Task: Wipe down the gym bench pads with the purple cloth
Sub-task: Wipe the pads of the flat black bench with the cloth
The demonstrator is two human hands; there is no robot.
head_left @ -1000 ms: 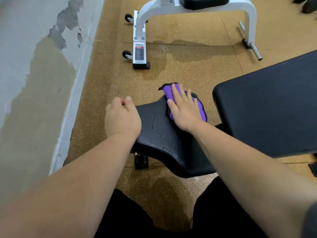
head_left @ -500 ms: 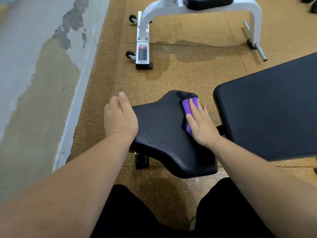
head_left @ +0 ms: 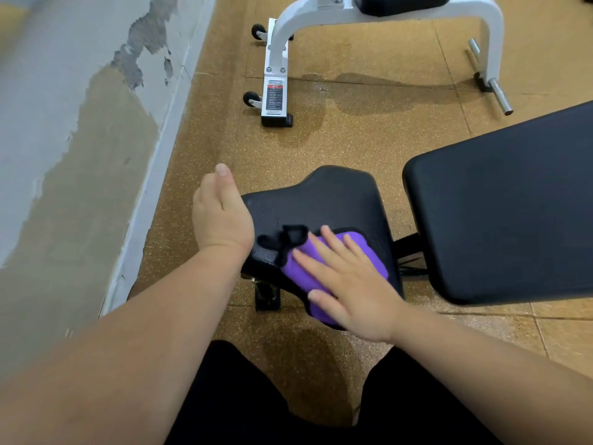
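fingers (head_left: 335, 248) straight, right hand (head_left: 353, 293) presses purple cloth (head_left: 373, 258) on seat pad (head_left: 337, 197); left hand (head_left: 221, 216): fingers hidden.

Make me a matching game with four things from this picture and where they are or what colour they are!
Things
1. cloth
2. left hand
3. right hand
4. back pad

Clues
A. big and black, to the right of the seat
B. purple, lying on the seat
C. flat on top of the cloth
D. at the seat's left edge

Right pairs: 1-B, 2-D, 3-C, 4-A
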